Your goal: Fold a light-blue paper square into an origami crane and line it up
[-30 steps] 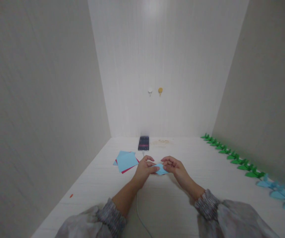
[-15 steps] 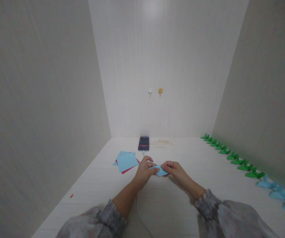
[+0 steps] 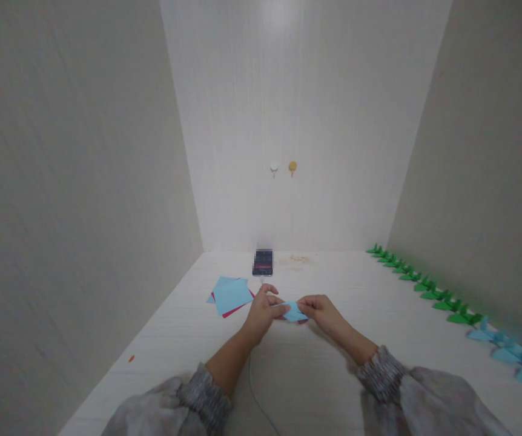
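Left fingers (image 3: 281,310), right fingers (image 3: 306,304) clamped on light-blue paper (image 3: 294,313); small, folded, angular; finer creases too blurred

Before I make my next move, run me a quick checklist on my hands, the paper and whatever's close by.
1. Left hand gripping the blue paper: ok, it holds the left side.
2. Right hand gripping it too: ok, it pinches the right side.
3. Folded edges lined up: cannot tell, too small and partly covered by the hands.
4. Loose sheets apart from the paper in hand: ok, they lie to its left.
5. Cord clear of the left hand: not ok, it passes behind that hand in view.
6. Row of folded pieces clear of the right hand: ok, it sits apart, further right.
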Demonstrator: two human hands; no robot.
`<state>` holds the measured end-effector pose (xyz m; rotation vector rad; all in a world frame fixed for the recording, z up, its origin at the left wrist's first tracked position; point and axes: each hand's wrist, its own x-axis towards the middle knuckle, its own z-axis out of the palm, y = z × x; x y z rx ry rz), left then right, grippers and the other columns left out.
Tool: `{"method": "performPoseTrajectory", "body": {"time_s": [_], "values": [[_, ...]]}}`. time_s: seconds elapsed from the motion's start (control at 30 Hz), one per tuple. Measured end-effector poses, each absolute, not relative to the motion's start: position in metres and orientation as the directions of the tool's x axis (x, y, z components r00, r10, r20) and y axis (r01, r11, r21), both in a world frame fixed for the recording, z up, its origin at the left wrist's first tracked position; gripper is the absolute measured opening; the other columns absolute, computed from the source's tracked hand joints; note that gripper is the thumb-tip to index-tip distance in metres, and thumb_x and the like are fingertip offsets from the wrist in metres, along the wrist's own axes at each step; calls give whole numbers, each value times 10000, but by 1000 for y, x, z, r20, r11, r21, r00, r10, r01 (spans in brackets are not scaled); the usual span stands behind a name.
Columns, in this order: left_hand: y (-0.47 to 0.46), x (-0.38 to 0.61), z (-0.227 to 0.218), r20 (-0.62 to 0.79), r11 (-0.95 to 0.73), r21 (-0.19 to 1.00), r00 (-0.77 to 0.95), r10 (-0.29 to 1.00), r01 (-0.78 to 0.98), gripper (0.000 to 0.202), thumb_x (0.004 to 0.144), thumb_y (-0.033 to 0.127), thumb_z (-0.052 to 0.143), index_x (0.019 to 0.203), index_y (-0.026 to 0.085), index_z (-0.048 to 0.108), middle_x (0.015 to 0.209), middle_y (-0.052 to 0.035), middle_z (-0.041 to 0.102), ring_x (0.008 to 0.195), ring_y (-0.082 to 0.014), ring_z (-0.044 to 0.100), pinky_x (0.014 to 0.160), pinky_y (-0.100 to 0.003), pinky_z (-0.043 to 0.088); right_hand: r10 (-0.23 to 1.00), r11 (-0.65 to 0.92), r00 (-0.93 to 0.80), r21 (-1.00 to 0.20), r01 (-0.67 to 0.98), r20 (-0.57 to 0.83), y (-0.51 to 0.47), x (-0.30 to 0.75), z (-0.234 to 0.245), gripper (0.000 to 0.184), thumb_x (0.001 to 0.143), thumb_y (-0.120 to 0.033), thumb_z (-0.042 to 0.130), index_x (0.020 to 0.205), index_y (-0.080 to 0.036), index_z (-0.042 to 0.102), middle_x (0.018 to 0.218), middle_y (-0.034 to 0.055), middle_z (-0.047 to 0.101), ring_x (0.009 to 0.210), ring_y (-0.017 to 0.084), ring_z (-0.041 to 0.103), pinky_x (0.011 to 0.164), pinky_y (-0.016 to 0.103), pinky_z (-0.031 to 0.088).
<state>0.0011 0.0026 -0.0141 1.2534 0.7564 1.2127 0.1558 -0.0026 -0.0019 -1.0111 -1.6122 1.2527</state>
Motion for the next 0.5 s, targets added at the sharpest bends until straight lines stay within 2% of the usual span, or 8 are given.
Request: {"method": "performPoseTrajectory", "body": {"time_s": [0.1, 0.27, 0.5], "values": [[5, 0, -17, 193, -145, 966, 222, 956, -214, 400, 547, 199, 628, 777, 194, 301, 551, 43, 566, 455, -106, 536, 459, -215, 416, 924, 181, -350, -982, 54, 151, -1, 156, -7, 275, 664, -380, 506, 640, -115, 574, 560, 6, 563, 500, 102, 503, 499, 226, 408], [5, 3, -21, 209, -183, 973, 211, 955, -140, 397, 541, 203, 627, 782, 186, 313, 547, 44, 557, 453, -102, 532, 448, -205, 413, 933, 206, -322, -972, 111, 161, 2, 153, -19, 238, 610, -355, 580, 608, -125, 518, 515, -21, 526, 459, 74, 467, 449, 185, 382], [4, 2, -19, 168, -105, 969, 287, 943, -223, 357, 586, 282, 587, 809, 182, 326, 523, 44, 542, 471, -109, 537, 485, -253, 447, 935, 206, -324, -963, 175, 141, 5, 155, -18, 163, 598, -270, 581, 580, -126, 508, 492, -22, 513, 433, 79, 464, 434, 194, 371]]}}
